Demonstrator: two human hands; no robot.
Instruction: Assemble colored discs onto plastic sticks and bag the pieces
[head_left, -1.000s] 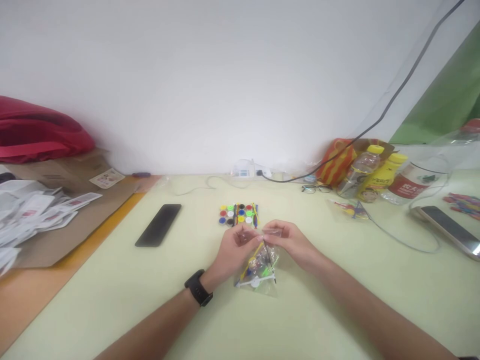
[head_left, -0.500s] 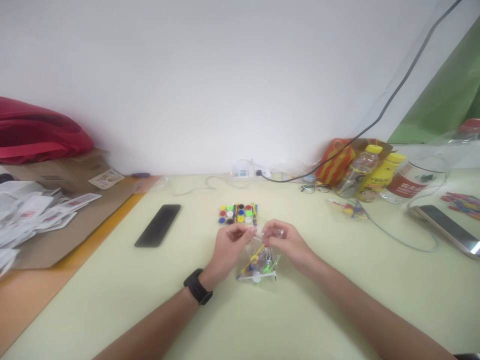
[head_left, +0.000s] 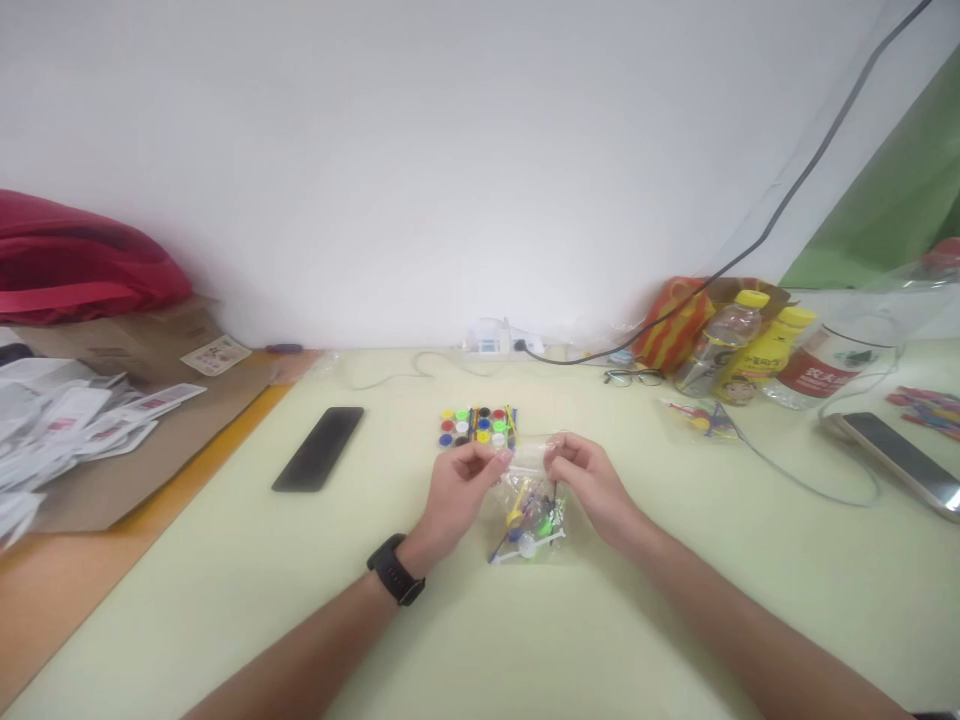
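Along a plain white wall (head_left: pixel 450 180) runs a pale yellow-green counter (head_left: pixel 450 640), its left side bordered by an orange strip of surface (head_left: pixel 90 595). Near the front middle, a clear plastic bag (head_left: pixel 528 520) of small coloured pieces, white, yellow, green and blue, is stretched between two bare hands. The left hand (head_left: pixel 456 495) pinches its upper left corner between thumb and fingers, a black watch (head_left: pixel 397 570) on that wrist; the right hand (head_left: pixel 592 485) has a matching grip on the upper right. Whether the bag's lower edge touches the counter is hard to tell through the glare on the plastic.

Just beyond the hands lies a neat block of colourful round discs (head_left: pixel 461 428) with thin sticks beside them. A black phone (head_left: pixel 319 450) rests flat to the left. Farther left, loose white packets (head_left: pixel 90 420) are heaped on brown cardboard (head_left: pixel 142 480), near a box (head_left: pixel 127 340) topped by a red fabric bag (head_left: pixel 82 260).

At the wall's foot sits a white power strip (head_left: pixel 489 338), its black cable (head_left: pixel 787 190) climbing rightward (toward a green panel (head_left: pixel 885 190) at the edge). Folded eyeglasses (head_left: pixel 634 378), yellow-capped bottles (head_left: pixel 739 345) and a silver-edged phone (head_left: pixel 904 460) occupy the right side.
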